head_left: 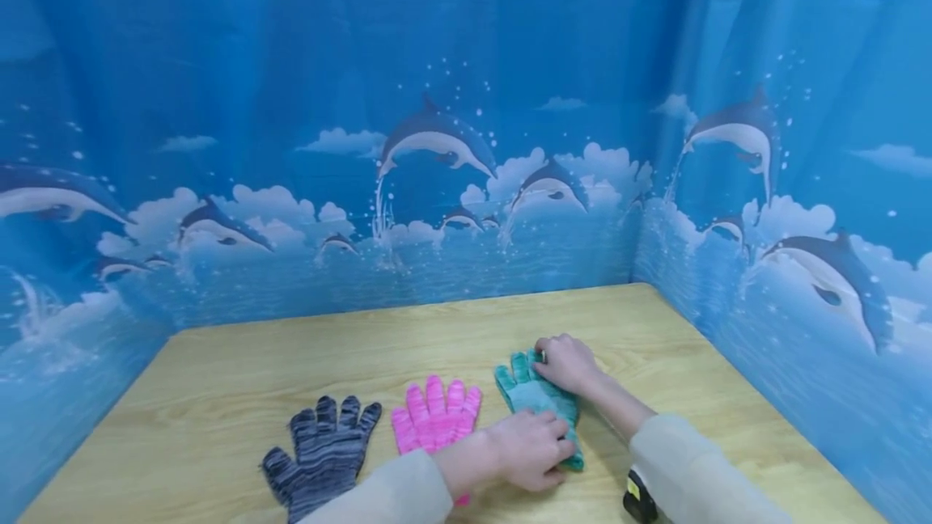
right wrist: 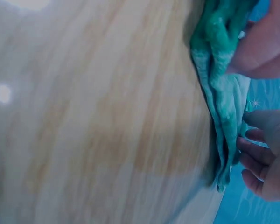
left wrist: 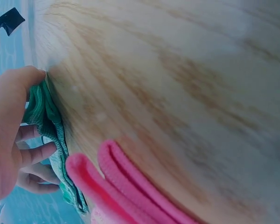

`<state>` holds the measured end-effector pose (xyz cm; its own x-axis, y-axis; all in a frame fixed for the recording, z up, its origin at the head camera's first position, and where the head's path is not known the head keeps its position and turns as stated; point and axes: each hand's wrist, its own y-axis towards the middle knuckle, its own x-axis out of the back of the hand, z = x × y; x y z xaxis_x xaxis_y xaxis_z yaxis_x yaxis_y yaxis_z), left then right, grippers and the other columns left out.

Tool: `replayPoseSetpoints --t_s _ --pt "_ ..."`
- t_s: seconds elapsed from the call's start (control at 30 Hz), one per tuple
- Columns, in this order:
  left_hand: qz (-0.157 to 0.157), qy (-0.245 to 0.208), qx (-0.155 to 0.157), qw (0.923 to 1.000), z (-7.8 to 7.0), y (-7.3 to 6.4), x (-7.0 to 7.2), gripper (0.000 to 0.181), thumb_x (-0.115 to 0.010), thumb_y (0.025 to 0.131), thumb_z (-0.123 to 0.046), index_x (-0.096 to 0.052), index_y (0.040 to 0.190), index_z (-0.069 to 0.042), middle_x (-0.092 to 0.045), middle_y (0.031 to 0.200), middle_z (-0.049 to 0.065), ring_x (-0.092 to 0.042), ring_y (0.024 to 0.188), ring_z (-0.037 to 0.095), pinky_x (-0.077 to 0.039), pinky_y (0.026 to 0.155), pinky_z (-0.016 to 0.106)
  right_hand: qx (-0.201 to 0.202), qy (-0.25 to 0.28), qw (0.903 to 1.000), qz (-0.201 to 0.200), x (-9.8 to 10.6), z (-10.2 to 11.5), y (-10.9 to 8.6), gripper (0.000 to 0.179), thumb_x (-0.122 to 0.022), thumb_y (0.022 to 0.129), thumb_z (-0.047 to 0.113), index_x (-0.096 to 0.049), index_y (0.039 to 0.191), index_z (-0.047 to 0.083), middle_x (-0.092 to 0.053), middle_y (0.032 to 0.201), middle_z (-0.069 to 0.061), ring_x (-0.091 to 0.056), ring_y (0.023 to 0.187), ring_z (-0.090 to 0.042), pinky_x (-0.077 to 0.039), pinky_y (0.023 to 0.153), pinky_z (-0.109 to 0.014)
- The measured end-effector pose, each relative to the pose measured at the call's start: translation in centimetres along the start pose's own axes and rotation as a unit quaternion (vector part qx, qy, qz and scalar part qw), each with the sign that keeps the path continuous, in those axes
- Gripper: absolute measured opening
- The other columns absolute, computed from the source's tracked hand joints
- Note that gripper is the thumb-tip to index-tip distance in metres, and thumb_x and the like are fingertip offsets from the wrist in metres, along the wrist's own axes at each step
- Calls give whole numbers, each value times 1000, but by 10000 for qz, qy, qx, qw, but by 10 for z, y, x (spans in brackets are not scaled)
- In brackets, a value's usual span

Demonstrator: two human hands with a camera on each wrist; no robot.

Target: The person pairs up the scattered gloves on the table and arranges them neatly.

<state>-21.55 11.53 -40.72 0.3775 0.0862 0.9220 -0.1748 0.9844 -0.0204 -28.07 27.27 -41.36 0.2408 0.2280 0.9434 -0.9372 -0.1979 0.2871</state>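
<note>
In the head view a green knit glove [head_left: 539, 396] lies on the table, its fingers pointing away from me. My right hand [head_left: 568, 364] bends its fingers at the glove's far end and grips the finger part there. Across the near end reaches my left hand [head_left: 527, 450], its fingers curled at the cuff. Seen from the left wrist, the left thumb [left wrist: 35, 74] presses the bunched green edge, with the other fingers bent alongside it. The right wrist view has the glove [right wrist: 224, 102] edge-on and wrinkled, with fingers against it. A pink glove [head_left: 434, 419] lies partly under my left forearm.
A dark grey striped glove [head_left: 324, 451] lies left of the pink one, its lower part hidden by my left sleeve. Dolphin-printed blue curtains [head_left: 437, 63] stand behind the wooden table [head_left: 240, 362] and along its sides. A black device [head_left: 639, 498] sits at my right sleeve.
</note>
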Motion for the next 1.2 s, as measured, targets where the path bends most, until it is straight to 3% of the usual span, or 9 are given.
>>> replayPoseSetpoints --t_s 0.23,0.5,0.7,0.9,1.2 --pt "64 -74 27 9999 0 0 1 29 -54 88 -47 -58 108 -26 -50 97 -11 -45 85 4 -40 63 17 52 129 9998 -121 -6 4 2 13 -66 76 5 -69 89 6 -67 78 -5 -61 76 -28 -49 66 -41" --pt "-31 -30 79 10000 -2 0 1 29 -56 86 -47 -59 106 -26 -49 93 -10 -44 82 5 -39 62 17 -288 557 9979 -179 -3 1 0 20 -56 79 -4 -69 91 6 -65 83 -7 -58 81 -27 -48 65 -39" --pt "-84 -17 109 9999 -2 0 0 29 -56 86 -47 -59 105 -27 -49 94 -10 -44 83 6 -39 62 18 -182 244 9995 -31 -6 -1 0 16 -66 78 3 -70 93 5 -59 74 -3 -54 75 -22 -45 60 -35" --pt "-48 -73 98 9999 -1 0 0 30 -56 86 -47 -58 107 -26 -49 95 -10 -45 85 6 -41 64 18 253 -5 9996 -128 -7 -6 -3 16 -72 78 10 -72 94 6 -59 81 -3 -52 79 -22 -45 64 -34" --pt "-47 -31 72 10000 -1 0 0 29 -56 86 -47 -58 105 -26 -48 94 -10 -45 84 6 -39 61 18 1527 -342 9876 -139 -7 -12 -7 11 -67 82 9 -73 90 5 -63 90 -7 -55 83 -24 -47 70 -36"
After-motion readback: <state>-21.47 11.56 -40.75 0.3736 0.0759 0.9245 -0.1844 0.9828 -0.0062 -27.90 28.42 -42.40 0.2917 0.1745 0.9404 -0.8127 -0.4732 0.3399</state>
